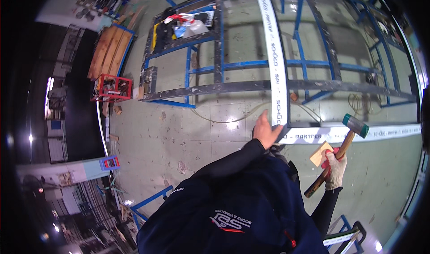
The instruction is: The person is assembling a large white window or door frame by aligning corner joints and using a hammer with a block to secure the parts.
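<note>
Clasping the white frame corner (283, 131), left hand (266, 132); right hand's (335, 168) grip closed around hammer (339, 153).

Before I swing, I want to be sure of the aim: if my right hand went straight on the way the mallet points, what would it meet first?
Most likely the white frame profile: the right hand holds the mallet with its head right at that bar, near the corner the left hand steadies. Depth is unclear, so the head may be just above it.

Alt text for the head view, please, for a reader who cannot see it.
Seen from above, a person's bare left hand grips the corner of a white frame profile lying on a blue metal rack, while the gloved right hand holds a wooden-handled mallet and a small wooden block over a workshop floor.
</note>
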`<state>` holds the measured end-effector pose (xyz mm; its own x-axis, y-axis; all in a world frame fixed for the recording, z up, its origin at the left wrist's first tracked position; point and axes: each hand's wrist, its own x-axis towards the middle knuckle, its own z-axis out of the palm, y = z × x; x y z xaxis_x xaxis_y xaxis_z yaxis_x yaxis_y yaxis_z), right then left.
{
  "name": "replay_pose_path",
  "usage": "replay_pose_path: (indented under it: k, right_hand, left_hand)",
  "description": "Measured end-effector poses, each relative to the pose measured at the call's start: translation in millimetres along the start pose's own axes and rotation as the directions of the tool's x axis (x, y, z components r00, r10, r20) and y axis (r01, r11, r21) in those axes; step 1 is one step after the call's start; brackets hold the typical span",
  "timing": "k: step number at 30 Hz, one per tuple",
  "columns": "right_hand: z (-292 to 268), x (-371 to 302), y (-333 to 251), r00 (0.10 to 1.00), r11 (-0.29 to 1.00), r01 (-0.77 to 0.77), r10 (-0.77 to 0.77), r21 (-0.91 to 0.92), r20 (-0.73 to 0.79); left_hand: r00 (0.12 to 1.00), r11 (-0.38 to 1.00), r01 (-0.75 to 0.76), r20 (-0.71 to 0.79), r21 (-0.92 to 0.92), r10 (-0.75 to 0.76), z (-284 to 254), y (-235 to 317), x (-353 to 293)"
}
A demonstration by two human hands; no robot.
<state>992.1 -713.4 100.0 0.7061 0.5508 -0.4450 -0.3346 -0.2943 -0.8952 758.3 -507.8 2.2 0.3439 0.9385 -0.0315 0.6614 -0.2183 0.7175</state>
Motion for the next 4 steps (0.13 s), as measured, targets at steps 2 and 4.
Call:
replay_pose_path:
  k: [2, 4]
  right_hand:
    - [17.4, 0.1, -14.4, 0.998, 1.0, -0.004, 0.004, -0.011, 0.062]
    - [44.4, 2.7, -27.8, 0.992, 0.998, -0.003, 0.01, -0.063, 0.125]
  left_hand:
    - [0.964, 0.957, 0.1, 0.266, -0.273, -0.025, -35.8, 42.3, 6.9]
    - [0.946, 0.953, 0.012, 0.312, -0.304, 0.087, -45.3, 37.9, 12.3]
